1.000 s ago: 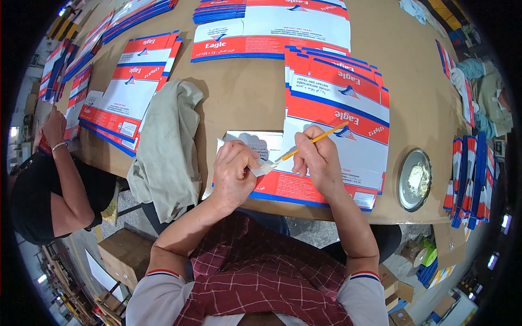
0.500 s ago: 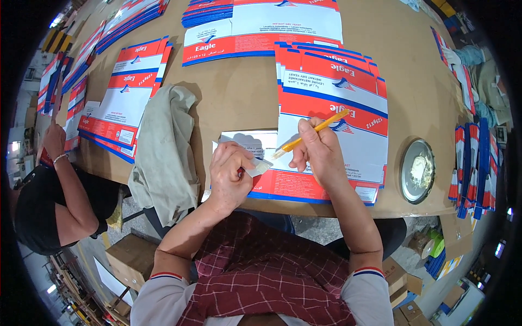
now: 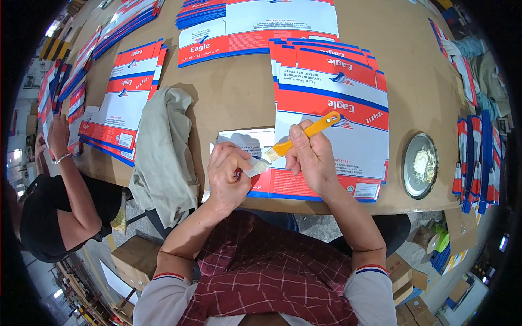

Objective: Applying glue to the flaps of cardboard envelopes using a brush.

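Since a moment ago, brush handle tilted lower and hands drawn slightly nearer the table edge. From the head view: right hand closed around a yellow plastic brush, pale bristles touching a white flap. Left hand curled, fingers pressed together on that flap at the near edge of a fanned stack of flat red, white and blue cartons. Crumpled grey cloth draped left. Round metal tin of white paste right, on brown table.
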Demonstrator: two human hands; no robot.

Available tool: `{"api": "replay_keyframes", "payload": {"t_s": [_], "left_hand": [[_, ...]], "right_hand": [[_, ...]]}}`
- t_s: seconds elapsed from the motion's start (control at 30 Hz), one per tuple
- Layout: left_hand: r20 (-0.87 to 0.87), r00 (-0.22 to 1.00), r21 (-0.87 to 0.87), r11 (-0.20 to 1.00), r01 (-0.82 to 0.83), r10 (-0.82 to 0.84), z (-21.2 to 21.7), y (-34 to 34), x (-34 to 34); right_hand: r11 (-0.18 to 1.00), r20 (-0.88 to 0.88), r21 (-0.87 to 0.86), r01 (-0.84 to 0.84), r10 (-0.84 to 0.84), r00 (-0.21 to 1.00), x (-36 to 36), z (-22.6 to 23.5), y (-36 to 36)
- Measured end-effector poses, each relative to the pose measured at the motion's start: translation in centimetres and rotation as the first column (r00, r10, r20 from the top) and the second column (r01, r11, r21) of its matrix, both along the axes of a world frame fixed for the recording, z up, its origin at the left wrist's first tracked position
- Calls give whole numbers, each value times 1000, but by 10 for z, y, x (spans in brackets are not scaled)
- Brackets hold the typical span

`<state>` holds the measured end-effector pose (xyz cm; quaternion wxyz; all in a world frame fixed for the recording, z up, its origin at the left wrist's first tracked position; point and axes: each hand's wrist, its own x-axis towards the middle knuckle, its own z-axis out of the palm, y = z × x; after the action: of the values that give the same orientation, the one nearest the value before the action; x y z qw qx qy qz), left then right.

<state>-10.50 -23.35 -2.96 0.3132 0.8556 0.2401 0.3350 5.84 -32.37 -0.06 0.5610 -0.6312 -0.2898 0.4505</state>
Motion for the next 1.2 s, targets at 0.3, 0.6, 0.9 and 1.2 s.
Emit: {"api": "replay_keyframes", "payload": {"t_s": [0.3, 0.6, 0.9, 1.2], "left_hand": [[-12, 1000, 8, 1000, 1, -1, 1, -2, -1], [7, 1000, 13, 1000, -14, 14, 3, 7, 7], [39, 999, -5, 1000, 8, -8, -10, -3, 1], [68, 997, 138, 989, -55, 46, 11, -7, 2]], "right_hand": [[999, 8, 24, -44, 44, 999, -2, -3, -3], [998, -242, 28, 57, -49, 969, 16, 0, 5], [985, -230, 42, 168, -154, 961, 3, -9, -6], [898, -736, 262, 353, -51, 675, 28, -12, -2]]}}
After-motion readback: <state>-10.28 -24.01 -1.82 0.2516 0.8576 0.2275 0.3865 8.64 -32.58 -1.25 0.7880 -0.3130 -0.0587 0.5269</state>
